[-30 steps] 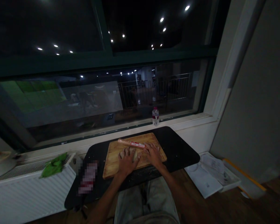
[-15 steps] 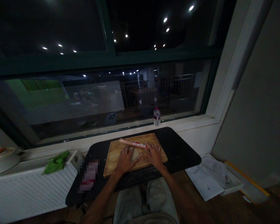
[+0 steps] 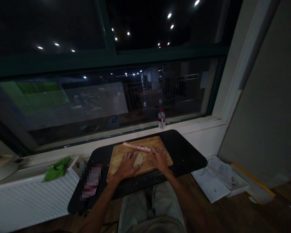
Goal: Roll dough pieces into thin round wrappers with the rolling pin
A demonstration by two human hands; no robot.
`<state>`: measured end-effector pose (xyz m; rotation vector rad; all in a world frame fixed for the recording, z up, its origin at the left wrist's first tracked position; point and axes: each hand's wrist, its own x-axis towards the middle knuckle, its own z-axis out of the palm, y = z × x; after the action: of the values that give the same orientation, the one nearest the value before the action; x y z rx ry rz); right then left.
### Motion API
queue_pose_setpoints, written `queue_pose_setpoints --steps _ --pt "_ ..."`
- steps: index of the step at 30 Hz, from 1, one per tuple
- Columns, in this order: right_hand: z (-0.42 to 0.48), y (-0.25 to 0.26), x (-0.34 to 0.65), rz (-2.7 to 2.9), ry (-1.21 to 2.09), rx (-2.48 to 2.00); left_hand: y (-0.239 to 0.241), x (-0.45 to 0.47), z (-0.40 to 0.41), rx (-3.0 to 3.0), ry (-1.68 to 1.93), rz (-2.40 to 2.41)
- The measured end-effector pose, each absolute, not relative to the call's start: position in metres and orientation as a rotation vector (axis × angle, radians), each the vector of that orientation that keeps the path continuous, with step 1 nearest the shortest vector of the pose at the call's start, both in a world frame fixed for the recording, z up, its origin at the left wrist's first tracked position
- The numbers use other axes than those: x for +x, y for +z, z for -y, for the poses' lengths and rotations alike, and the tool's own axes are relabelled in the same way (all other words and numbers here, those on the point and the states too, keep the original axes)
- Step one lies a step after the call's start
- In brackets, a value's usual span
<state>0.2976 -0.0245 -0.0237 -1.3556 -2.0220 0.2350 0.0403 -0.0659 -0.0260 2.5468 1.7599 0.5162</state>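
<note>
A flat, pale round of what looks like dough [image 3: 138, 159] lies on the wooden board [image 3: 116, 158]. My left hand [image 3: 125, 166] rests at its left edge, thumb and fingers spread, touching it. Behind the dough a wooden rolling pin [image 3: 131, 145] with a red and white label lies slantwise across the board. My right hand [image 3: 160, 159] is laid on the board with fingers stretched out, its fingertips at the pin's right end. Whether they press on the pin I cannot tell.
The board sits on a black table [image 3: 184, 152] below a window. A water bottle [image 3: 161, 119] stands on the sill. At left are a blurred-out packet [image 3: 92, 183], a green cloth [image 3: 57, 170] on a radiator [image 3: 34, 200] and a white bowl [image 3: 3, 168]. An open white box [image 3: 218, 181] lies at right.
My left hand has shifted left and spread away from the dough, so more of it shows. My right hand and the rolling pin stay almost where they were. The camera has tilted slightly.
</note>
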Motion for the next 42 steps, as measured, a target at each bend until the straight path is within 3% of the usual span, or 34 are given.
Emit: queue_pose_setpoints --steps 42 --pt "0.021 -0.025 0.296 2.085 0.218 -1.404 -0.018 0.045 0.058 2.684 0.462 -1.643"
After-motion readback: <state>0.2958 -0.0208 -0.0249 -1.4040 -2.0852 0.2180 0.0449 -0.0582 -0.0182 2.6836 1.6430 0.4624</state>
